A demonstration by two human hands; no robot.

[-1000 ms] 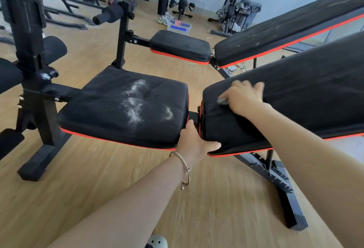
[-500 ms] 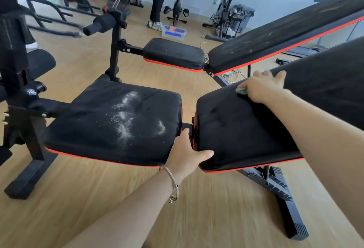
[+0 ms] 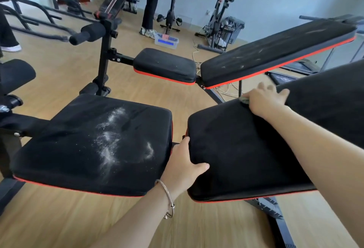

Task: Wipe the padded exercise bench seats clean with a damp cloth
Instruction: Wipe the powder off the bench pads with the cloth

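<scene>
Two hands share one job: the left hand [image 3: 183, 167] grips the front corner of the inclined back pad [image 3: 246, 149], thumb on top, fingers tucked into the gap beside the seat pad [image 3: 59, 149]. Farther up, the right hand [image 3: 266, 100], fingers spread flat, presses a grey cloth [image 3: 244, 101] against that pad's far edge. Soft and light, the cloth likely wants a flat palm; the cushioning should give. White powder [image 3: 112, 141] streaks the seat pad; the far bench [image 3: 275, 50] beyond looks dusty.

- Can see only a sliver of cloth [image 3: 244, 101] under right hand [image 3: 265, 100].
- Cannot see fingers of left hand [image 3: 183, 167], tucked behind backrest [image 3: 246, 149] edge.
- Cannot see backrest's upper end, past right edge.
</scene>
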